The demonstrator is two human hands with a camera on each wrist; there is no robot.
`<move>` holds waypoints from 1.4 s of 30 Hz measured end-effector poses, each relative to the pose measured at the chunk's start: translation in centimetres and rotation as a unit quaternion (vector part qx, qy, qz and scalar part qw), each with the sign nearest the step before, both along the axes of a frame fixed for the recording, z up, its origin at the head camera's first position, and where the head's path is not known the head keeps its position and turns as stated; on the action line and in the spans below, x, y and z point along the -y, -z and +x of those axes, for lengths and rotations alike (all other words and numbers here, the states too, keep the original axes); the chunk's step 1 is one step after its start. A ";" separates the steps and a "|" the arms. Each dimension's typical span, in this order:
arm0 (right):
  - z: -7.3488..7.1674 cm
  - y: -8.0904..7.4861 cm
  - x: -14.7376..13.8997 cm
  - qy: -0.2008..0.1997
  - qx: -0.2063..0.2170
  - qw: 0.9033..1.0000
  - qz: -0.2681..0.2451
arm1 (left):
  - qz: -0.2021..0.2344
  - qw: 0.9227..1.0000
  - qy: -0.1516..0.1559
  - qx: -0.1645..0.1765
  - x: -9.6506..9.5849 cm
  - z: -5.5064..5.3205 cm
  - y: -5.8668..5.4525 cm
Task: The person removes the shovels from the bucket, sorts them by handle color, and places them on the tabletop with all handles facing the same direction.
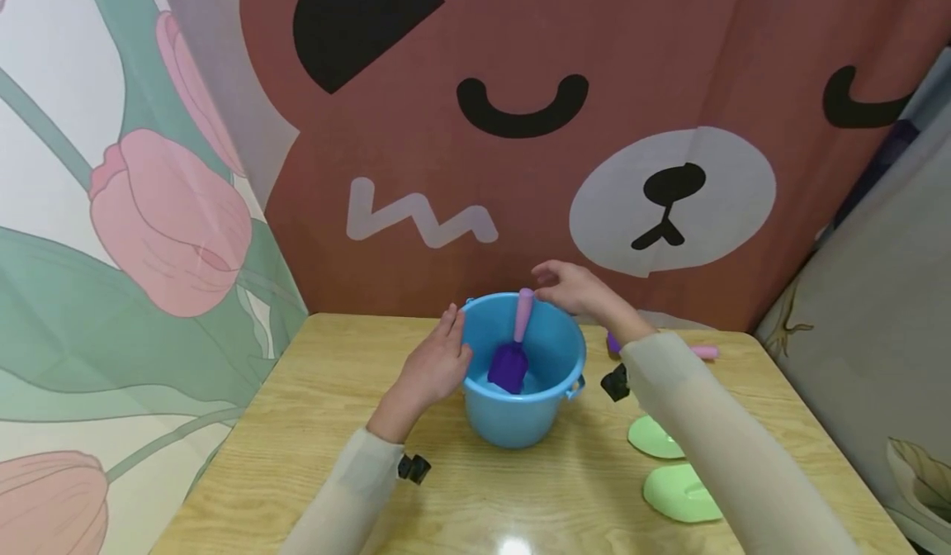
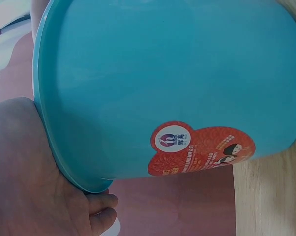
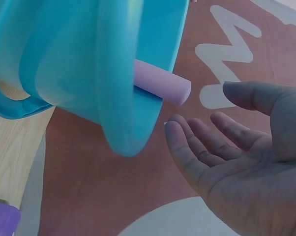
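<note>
A light blue bucket (image 1: 513,423) stands upright on the table, its red sticker (image 2: 202,150) visible in the left wrist view. Inside it leans a toy shovel with a purple blade (image 1: 508,367) and a pink handle (image 1: 523,315), whose end pokes above the far rim. My left hand (image 1: 437,361) rests against the bucket's left rim, fingers mostly straight. Just beyond the rim on the right, my right hand (image 1: 581,291) hovers by the handle's end. The right wrist view shows a gap between its spread fingers and the pink handle (image 3: 162,82); nothing is in its palm.
Two light green toy pieces (image 1: 679,493) lie on the table (image 1: 535,501) at the right, partly under my right forearm. Behind that arm lies another item with a purple part (image 1: 612,343) and a pink end (image 1: 704,353). A bear-print curtain (image 1: 520,208) hangs behind the table.
</note>
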State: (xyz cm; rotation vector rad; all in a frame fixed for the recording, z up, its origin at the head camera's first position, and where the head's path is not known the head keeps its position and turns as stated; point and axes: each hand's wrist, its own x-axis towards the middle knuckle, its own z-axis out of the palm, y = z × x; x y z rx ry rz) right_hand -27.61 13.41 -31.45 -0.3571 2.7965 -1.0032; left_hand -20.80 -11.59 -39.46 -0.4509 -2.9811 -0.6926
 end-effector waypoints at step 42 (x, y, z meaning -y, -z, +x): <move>-0.9 0.5 1.9 0.025 0.038 0.999 0.000 | -0.004 1.000 0.003 0.003 -0.1 -0.2 0.1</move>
